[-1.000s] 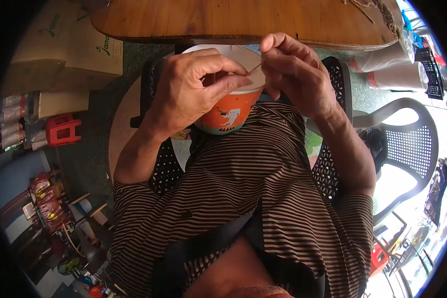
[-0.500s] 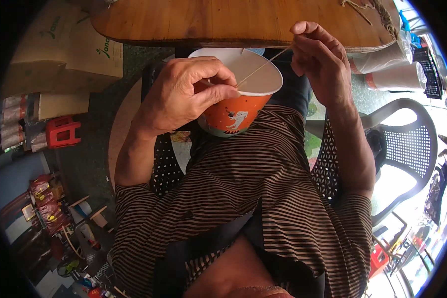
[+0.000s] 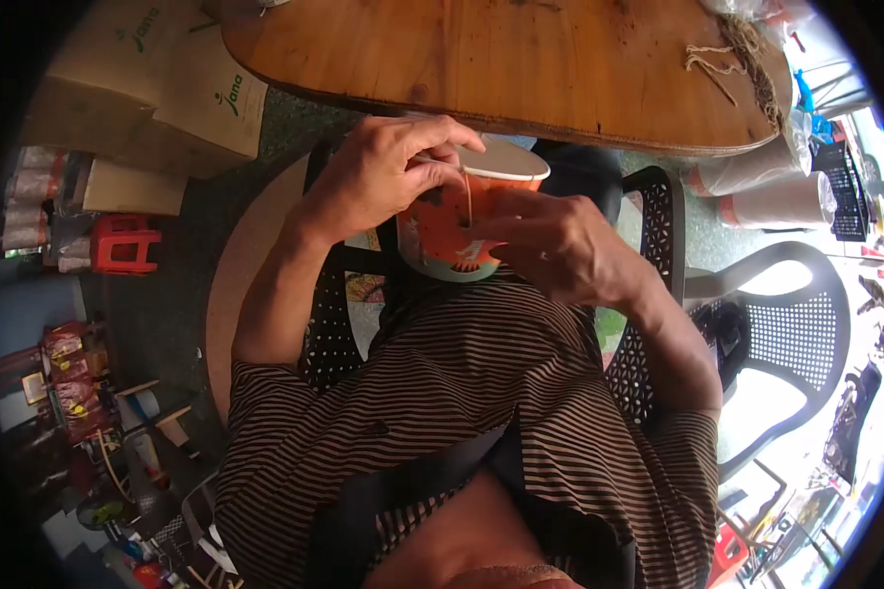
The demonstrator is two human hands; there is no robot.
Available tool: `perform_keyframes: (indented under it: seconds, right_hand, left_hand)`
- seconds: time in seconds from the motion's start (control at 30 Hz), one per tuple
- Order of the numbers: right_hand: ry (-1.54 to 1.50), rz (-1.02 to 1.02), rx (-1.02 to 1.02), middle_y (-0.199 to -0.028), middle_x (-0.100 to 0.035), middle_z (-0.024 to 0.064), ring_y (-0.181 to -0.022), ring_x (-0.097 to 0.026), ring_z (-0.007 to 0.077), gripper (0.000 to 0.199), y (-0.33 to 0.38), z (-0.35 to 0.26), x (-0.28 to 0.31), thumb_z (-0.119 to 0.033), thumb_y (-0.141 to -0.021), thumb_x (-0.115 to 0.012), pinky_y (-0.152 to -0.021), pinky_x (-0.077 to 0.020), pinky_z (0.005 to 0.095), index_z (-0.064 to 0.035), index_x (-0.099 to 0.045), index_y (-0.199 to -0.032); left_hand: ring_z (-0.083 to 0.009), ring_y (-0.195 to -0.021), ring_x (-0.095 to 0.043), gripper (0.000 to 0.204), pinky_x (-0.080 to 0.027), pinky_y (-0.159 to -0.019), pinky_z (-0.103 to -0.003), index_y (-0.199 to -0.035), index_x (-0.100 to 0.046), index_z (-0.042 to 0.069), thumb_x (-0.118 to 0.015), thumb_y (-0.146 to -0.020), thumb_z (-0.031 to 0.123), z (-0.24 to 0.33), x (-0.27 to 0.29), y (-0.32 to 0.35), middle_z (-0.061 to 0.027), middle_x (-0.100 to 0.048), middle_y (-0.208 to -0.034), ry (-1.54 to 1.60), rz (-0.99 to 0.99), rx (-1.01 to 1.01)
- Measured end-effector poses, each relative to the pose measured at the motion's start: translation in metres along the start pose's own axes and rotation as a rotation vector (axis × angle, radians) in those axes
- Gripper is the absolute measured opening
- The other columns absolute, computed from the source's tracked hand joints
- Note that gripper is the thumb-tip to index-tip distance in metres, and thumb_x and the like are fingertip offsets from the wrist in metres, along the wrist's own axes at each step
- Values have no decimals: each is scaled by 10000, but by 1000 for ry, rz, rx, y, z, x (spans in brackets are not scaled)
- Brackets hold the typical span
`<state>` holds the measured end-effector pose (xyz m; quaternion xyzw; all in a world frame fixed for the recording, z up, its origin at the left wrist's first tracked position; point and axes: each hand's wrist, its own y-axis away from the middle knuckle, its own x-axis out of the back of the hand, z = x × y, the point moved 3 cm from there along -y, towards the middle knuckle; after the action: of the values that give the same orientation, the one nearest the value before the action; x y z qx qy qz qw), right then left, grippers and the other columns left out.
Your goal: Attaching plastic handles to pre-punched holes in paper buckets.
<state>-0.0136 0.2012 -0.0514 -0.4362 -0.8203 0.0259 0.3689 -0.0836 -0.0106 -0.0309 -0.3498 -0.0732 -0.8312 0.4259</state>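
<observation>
An orange paper bucket (image 3: 450, 231) with a white rim, a green base band and a printed animal figure rests in my lap, its opening tilted toward the table. At the near rim my left hand (image 3: 378, 182) is closed, thumb and fingers pinching a thin pale string (image 3: 469, 199). From that pinch the string drops down the outside of the bucket to my right hand (image 3: 570, 247). The right hand is closed and slightly blurred in front of the bucket's side, its fingertips at the string's lower end. My left fingers hide part of the rim.
A wooden table (image 3: 442, 59) with a frayed bundle of cord (image 3: 751, 69) on its right end lies just ahead. Cardboard boxes (image 3: 182, 98) and a red stool (image 3: 125, 245) stand at left. A grey plastic chair (image 3: 791, 334) and wrapped white rolls (image 3: 781, 203) are at right.
My right hand has come down and left from above the bucket's right side to its front, bringing the string over the rim. My left hand stays pinched at the rim.
</observation>
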Motion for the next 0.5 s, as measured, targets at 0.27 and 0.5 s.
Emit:
perform_keyframes:
  seconds: [0.27, 0.5]
  right_hand:
    - [101, -96, -42, -1081, -719, 110, -893, -720, 347, 270, 2, 32, -13, -40, -866, -672, -728, -580, 428, -86, -730, -1125]
    - [235, -181, -74, -1173, -612, 93, -979, -681, 322, 436, 5, 26, -46, -96, -816, -759, -718, -573, 421, -96, -594, -1220]
  left_hand:
    - [-143, -850, -716, 309, -564, -771, -288, -1149, -738, 25, -723, -844, -17, -40, 17, 0, -89, -759, -950, 89, -262, 9]
    - [-116, -848, -737, 294, -601, -790, -280, -1143, -760, 46, -695, -874, -51, -46, 20, -2, -64, -779, -963, 97, -265, 28]
